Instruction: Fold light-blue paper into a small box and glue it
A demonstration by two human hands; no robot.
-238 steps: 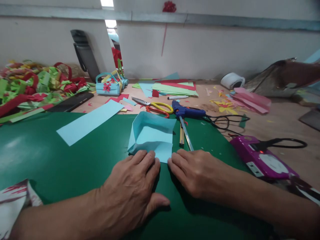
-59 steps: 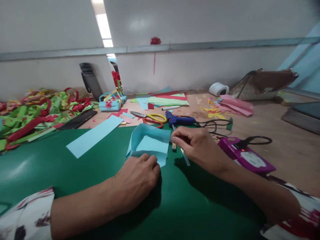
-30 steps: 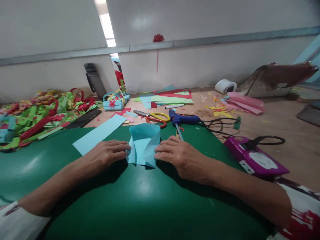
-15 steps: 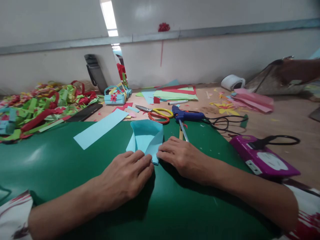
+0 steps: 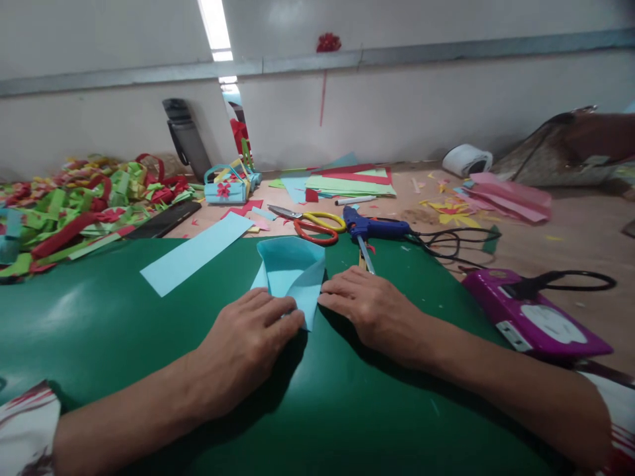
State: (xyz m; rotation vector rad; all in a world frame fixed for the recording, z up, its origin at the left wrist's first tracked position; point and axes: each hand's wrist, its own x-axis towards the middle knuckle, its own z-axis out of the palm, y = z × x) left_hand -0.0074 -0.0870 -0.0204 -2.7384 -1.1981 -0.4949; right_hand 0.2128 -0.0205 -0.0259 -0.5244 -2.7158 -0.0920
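A light-blue paper folded into a small open box shape (image 5: 310, 304) sits on the green mat (image 5: 357, 410) in front of me. My left hand (image 5: 255, 334) is closed on its near left edge, with the fingertips hiding part of the front fold. On the other side, my right hand (image 5: 364, 304) has its fingers pressed together at the paper's right edge; what lies under those fingertips is hidden. A flat light-blue paper strip (image 5: 196, 256) lies apart to the left.
Beyond the mat's far edge are scissors (image 5: 317, 218) and a blue glue gun (image 5: 381, 229). A purple power strip (image 5: 536, 314) stands right. Farther back are paper sheets (image 5: 352, 185), a small blue paper bag (image 5: 225, 192), a phone (image 5: 163, 221), a bottle (image 5: 186, 139) and a paper-scrap heap (image 5: 99, 205).
The right hand has shifted slightly right along the folded paper's side, and the paper's near right corner shows more. My left hand stays at the near left edge. The view has moved slightly.
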